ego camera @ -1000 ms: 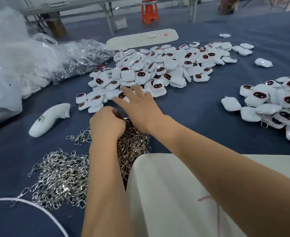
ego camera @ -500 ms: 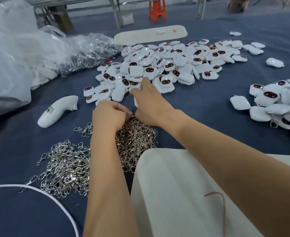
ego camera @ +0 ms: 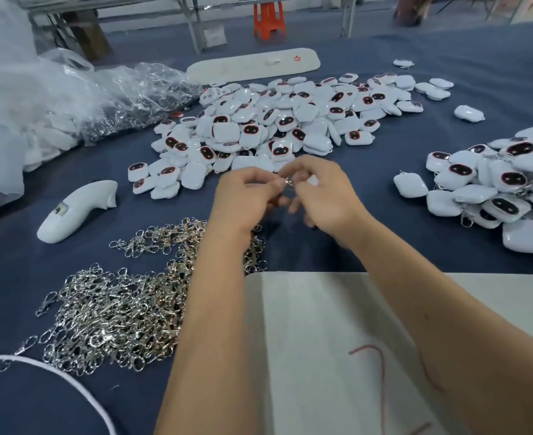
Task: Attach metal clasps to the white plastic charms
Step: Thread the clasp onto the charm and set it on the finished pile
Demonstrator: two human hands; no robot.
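Observation:
My two hands meet above the blue cloth, just in front of the big pile of white charms (ego camera: pixel 277 120) with dark red-rimmed faces. My left hand (ego camera: pixel 243 196) pinches a small metal clasp (ego camera: pixel 288 182) at its fingertips. My right hand (ego camera: pixel 324 193) curls round a white charm (ego camera: pixel 312 181), of which only a corner shows. The clasp sits right between the two hands, against the charm. A heap of silver clasps (ego camera: pixel 114 306) lies at the lower left, partly under my left forearm.
A second pile of charms (ego camera: pixel 494 189), some with clasps on, lies at the right. A white handle-shaped device (ego camera: pixel 76 205) sits at the left, clear plastic bags (ego camera: pixel 54 102) behind it. A long white board (ego camera: pixel 252 64) lies at the back, a white sheet (ego camera: pixel 337 340) under my forearms.
My right hand has drawn back from the charm pile with a charm in it. My left hand has lifted off the clasp heap with a clasp, and the two hands have come together.

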